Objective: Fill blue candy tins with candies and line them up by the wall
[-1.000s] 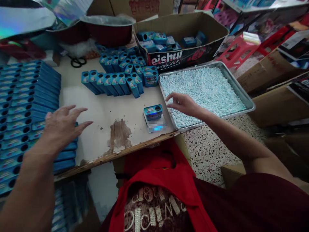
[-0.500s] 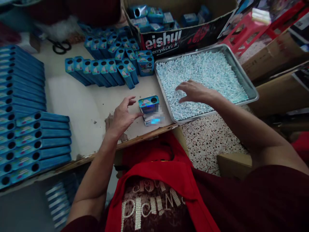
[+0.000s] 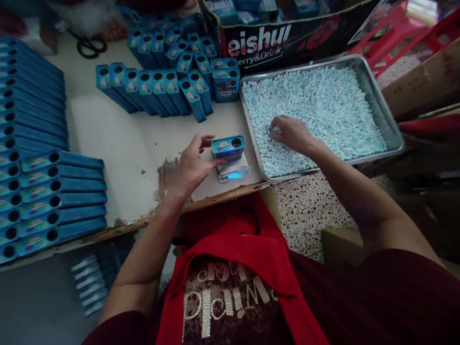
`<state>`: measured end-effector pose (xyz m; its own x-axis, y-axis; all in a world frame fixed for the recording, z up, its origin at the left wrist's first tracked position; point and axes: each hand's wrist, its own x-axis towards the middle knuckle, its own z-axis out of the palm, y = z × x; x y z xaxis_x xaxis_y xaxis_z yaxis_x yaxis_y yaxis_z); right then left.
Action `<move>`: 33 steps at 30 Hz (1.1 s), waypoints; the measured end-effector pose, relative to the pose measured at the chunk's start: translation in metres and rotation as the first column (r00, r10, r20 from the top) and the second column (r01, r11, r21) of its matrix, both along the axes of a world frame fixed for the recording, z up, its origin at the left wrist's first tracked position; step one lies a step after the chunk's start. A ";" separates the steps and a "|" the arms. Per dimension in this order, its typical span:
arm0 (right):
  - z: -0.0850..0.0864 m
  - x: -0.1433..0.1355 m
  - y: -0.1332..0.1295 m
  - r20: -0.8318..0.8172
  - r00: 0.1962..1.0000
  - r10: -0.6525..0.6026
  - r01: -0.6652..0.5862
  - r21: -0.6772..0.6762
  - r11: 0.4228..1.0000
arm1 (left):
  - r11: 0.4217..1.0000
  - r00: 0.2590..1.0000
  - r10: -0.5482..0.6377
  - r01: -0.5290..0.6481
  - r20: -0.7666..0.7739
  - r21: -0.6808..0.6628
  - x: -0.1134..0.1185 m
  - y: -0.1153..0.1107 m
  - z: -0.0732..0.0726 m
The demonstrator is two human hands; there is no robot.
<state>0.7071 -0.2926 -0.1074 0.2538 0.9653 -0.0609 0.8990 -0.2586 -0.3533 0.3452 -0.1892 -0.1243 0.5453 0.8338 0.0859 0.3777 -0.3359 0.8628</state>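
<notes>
A small blue candy box [image 3: 227, 146] with a round hole in its top stands on a white digital scale [image 3: 233, 167] with a lit blue display. My left hand [image 3: 197, 163] curves around the box's left end. Its thumb is at the front and its fingers are at the back, spread apart; whether they press on the box is unclear. At the left part of a metal tray [image 3: 375, 96], my right hand [image 3: 291, 132] has its fingertips pinched together down among small pale blue and white candies [image 3: 316, 105]. The pinched candies themselves are hidden by the fingers.
Rows of blue boxes [image 3: 61, 191] fill the table's left side, and more boxes [image 3: 158, 91] stand at the back. Black scissors [image 3: 91, 47] lie behind them. A printed carton [image 3: 258, 45] holding boxes sits behind the tray. A red stool [image 3: 388, 36] is at the far right.
My right hand has gone from hovering with spread fingers to pinching into the candies. My left hand has moved right, closer around the box. The view has shifted slightly.
</notes>
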 end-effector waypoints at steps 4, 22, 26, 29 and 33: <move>0.019 -0.001 0.013 -0.761 0.567 -0.316 0.485 -0.002 0.874 | 0.996 0.993 -0.027 0.036 0.119 -0.076 0.031 0.000 -0.003; 0.053 -0.029 0.030 -0.938 0.168 0.303 0.728 0.325 0.604 | 0.962 0.969 -0.197 0.161 0.150 0.222 0.172 0.005 0.030; 0.051 -0.025 0.022 -0.951 0.186 0.248 0.746 0.301 0.594 | 0.969 0.961 -0.189 0.149 0.202 0.195 0.178 0.001 0.020; 0.055 -0.022 0.020 -0.949 0.178 0.261 0.756 0.302 0.581 | 0.971 0.951 -0.196 0.154 0.239 0.184 0.181 0.001 0.015; 0.062 -0.020 0.022 -0.957 0.157 0.242 0.759 0.274 0.591 | 0.979 0.930 -0.187 0.150 0.316 0.136 0.187 0.004 0.010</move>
